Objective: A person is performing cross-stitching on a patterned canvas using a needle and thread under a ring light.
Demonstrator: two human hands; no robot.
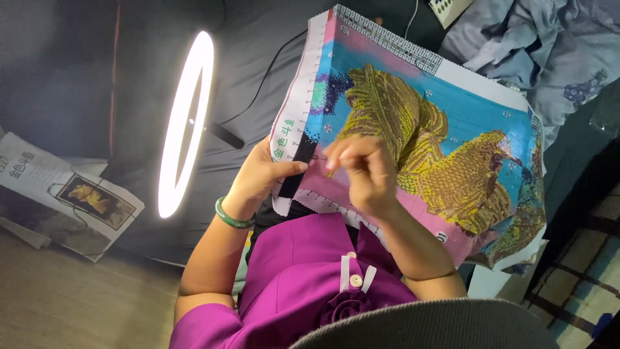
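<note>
Setting: dark grey fabric backdrop [77,77] fills the upper left of the frame, with a wooden floor [58,304] along the lower left edge.
Light: a glowing ring lamp [184,123] stands left of centre, a dark cable trailing from it toward the top.
Canvas: a cross-stitch canvas [452,155] printed with a grid and a yellow-gold figure on blue and pink spreads from the centre to the right of the frame, its white margin toward the lamp.
Left hand: the left hand [261,178] grips the canvas at its left edge, thumb lying on top of the printed margin; a green bangle [231,218] circles the wrist.
Right hand: the right hand [361,171] sits over the canvas at centre, fingertips pinched together on something too thin to make out; probably a needle, but I cannot tell.
Clothing: a magenta top [303,271] with white buttons fills the lower centre.
Paper: a printed sheet [64,194] with a small picture lies at the left edge.
Bedding: crumpled grey-blue cloth [536,45] lies in the upper right.
</note>
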